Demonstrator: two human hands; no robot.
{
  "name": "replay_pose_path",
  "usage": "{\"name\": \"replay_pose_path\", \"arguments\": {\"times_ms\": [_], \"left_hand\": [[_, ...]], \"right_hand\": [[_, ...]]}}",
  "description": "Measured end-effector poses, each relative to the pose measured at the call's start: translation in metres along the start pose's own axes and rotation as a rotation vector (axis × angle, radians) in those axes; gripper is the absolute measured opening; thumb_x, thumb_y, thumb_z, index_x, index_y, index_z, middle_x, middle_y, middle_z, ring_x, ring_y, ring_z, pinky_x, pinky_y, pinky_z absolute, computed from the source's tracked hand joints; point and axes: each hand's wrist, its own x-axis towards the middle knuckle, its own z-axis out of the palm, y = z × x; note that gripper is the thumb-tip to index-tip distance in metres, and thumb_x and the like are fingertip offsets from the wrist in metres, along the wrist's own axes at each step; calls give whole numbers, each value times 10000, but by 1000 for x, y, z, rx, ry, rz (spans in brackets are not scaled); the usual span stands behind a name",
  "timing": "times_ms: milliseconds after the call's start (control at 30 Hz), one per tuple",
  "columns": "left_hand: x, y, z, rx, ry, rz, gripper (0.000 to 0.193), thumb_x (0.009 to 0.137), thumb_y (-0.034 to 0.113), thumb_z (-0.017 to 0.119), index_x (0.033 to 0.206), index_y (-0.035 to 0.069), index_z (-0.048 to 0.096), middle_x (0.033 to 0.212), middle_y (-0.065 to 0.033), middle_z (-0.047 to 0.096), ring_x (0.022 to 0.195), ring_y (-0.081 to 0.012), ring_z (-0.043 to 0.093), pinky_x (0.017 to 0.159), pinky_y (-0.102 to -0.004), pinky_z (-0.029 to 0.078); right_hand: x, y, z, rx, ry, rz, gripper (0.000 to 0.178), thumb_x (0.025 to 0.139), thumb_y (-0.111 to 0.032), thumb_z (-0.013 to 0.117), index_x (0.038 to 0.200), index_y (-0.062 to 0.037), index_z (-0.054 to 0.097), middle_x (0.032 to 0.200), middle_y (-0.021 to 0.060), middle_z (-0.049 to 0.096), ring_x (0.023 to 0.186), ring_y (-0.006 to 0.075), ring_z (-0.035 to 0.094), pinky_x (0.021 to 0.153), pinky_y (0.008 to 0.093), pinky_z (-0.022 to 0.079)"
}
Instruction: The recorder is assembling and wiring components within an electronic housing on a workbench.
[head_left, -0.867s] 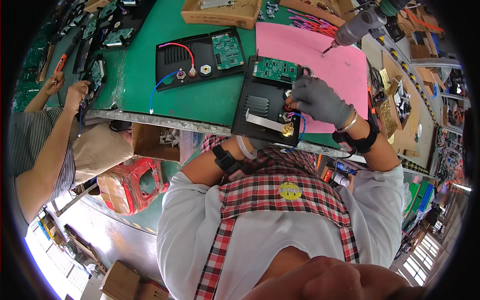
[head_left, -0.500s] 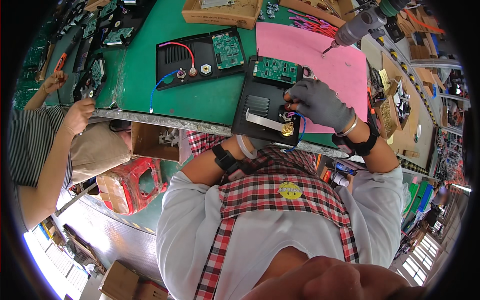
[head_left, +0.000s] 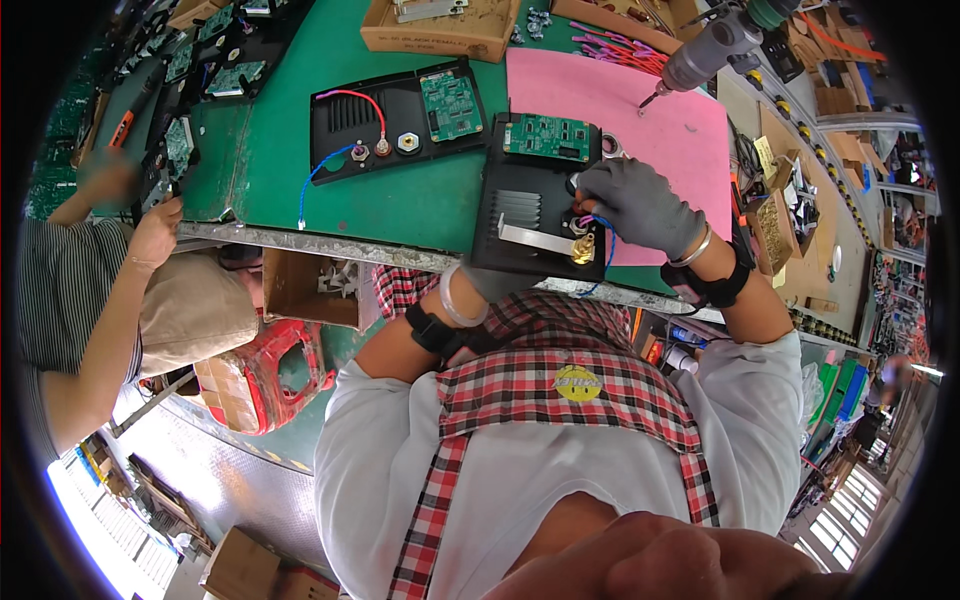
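Observation:
A black panel (head_left: 507, 240) with a green circuit board (head_left: 547, 137) lies at the near edge of the bench, jutting over it. On its near part are a flat silver metal strip (head_left: 535, 238), a brass fitting (head_left: 583, 250) and a blue wire (head_left: 611, 245). My right hand (head_left: 640, 200), in a grey glove, bends over the panel's right side with its fingertips closed around a small part; they hide what it is. My left hand (head_left: 497, 283), also gloved, reaches under the panel's near edge, and its fingers are hidden there.
A second black panel (head_left: 340, 150) with red and blue wires lies farther left. A pink sheet (head_left: 680, 150) covers the right side, under a power driver (head_left: 705, 55). Cardboard boxes (head_left: 435, 40) stand behind. At left, another person's hand (head_left: 155, 232) works on similar panels.
My right hand has shifted slightly nearer on the panel, fingers still closed. The panel has turned a little, and my left wrist has moved slightly left. The other person's hand at left has moved.

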Motion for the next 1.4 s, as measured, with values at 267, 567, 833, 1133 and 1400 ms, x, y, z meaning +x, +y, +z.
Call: {"name": "replay_pose_path", "arguments": {"times_ms": [267,567,833,1133,1400], "left_hand": [[-3,22,13,-230,56,-91,869,758,713,379,1316,48,328,1267,-140,439,1163,-271,448,985,-431,356],[-8,17,-8,-367,159,-219,578,668,252,634,1172,15,480,1121,-146,557,1028,-298,547,929,-443,423],[-8,13,-9,-364,132,-234,559,655,171,556,1186,21,466,1140,-147,543,1057,-307,526,954,-447,397],[-8,10,-6,-359,146,-207,567,622,122,570,1166,-3,474,1121,-154,554,1034,-323,544,941,-459,417],[-7,13,-3,-351,148,-208,536,636,124,561,1152,-4,489,1132,-162,548,1047,-335,534,954,-469,404]], "right_hand": [[-13,1,9,38,-4,54,91,772,-121,579,847,-83,544,787,69,583,766,280,560,656,386,437],[-18,11,12,112,47,78,129,754,-120,603,873,-92,563,847,78,593,799,260,574,683,379,453],[-12,13,5,-48,-121,67,192,740,-123,608,926,-97,569,874,69,574,800,266,566,698,374,459],[-46,50,-40,85,249,277,140,714,-69,536,836,-49,603,824,84,613,784,265,581,695,347,464],[-101,107,9,-104,199,371,142,767,-163,571,882,-104,629,865,82,616,842,261,577,741,362,460]]}}
